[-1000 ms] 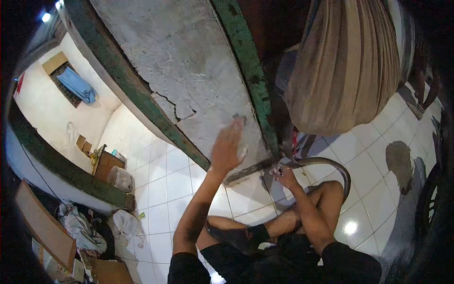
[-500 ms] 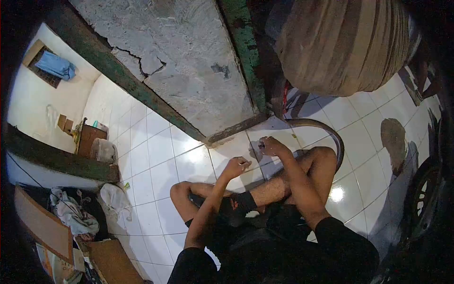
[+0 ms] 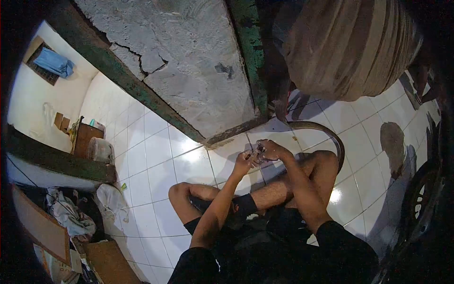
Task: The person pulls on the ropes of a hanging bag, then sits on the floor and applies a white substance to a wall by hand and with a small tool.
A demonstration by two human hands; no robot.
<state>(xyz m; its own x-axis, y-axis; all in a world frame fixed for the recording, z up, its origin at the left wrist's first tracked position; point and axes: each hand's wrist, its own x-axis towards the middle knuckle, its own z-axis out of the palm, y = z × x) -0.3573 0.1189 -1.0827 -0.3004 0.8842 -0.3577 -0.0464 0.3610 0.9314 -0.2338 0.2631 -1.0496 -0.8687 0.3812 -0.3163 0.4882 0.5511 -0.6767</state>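
Observation:
My left hand (image 3: pixel 243 162) and my right hand (image 3: pixel 271 150) meet in front of my crossed legs, just above the white tiled floor (image 3: pixel 191 163). The fingers of both are bent and drawn together, nearly touching. Something small with dark and pale parts shows between the fingertips, too small and blurred to name. My right hand lies slightly farther out than the left. A dark curved tube or tyre-like strip (image 3: pixel 326 128) rests on the floor to the right of the hands, running behind my right knee.
A cracked grey wall (image 3: pixel 189 71) with a green frame stands ahead. Striped brown cloth (image 3: pixel 350 52) hangs at the upper right. A wheel (image 3: pixel 418 194) is at the right edge. Piled clothes (image 3: pixel 71 213), a white bag (image 3: pixel 111 199) and a brown box (image 3: pixel 106 260) sit on the left.
My left hand has moved forward and to the right, up against my right hand. The right hand has shifted only slightly, and the view has tilted a little.

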